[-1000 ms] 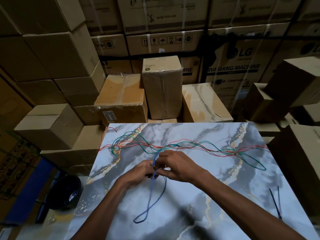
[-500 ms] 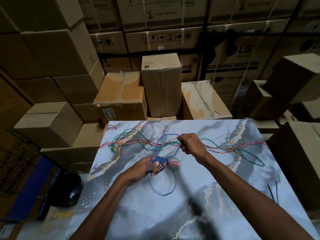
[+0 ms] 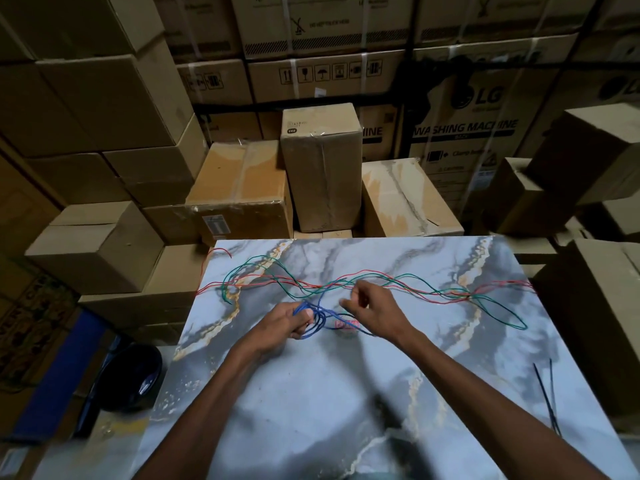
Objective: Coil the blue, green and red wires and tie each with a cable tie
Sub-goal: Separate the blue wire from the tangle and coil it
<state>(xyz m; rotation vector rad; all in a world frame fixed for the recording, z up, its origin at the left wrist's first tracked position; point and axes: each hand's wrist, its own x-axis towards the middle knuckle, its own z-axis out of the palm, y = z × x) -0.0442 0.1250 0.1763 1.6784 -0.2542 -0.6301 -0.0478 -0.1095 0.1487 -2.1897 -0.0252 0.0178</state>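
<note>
Both hands work: left hand [image 3: 291,318] fingers clamp blue wire [image 3: 317,320] (coiled); right hand [image 3: 375,311] fingers loosely curled.

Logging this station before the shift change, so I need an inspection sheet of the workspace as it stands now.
Surface: marble-patterned table, dimly lit.
Job's things: blue wire partly coiled; green wire and red wire loose, intertwined; cable ties near right edge.
Clutter: small pink label under the blue loops.
Grippers: left hand grips the blue coil; right hand raised beside it, grip unclear.
Cables: only the job's wires.
Surroundings: stacked cardboard boxes; dark helmet.
</note>
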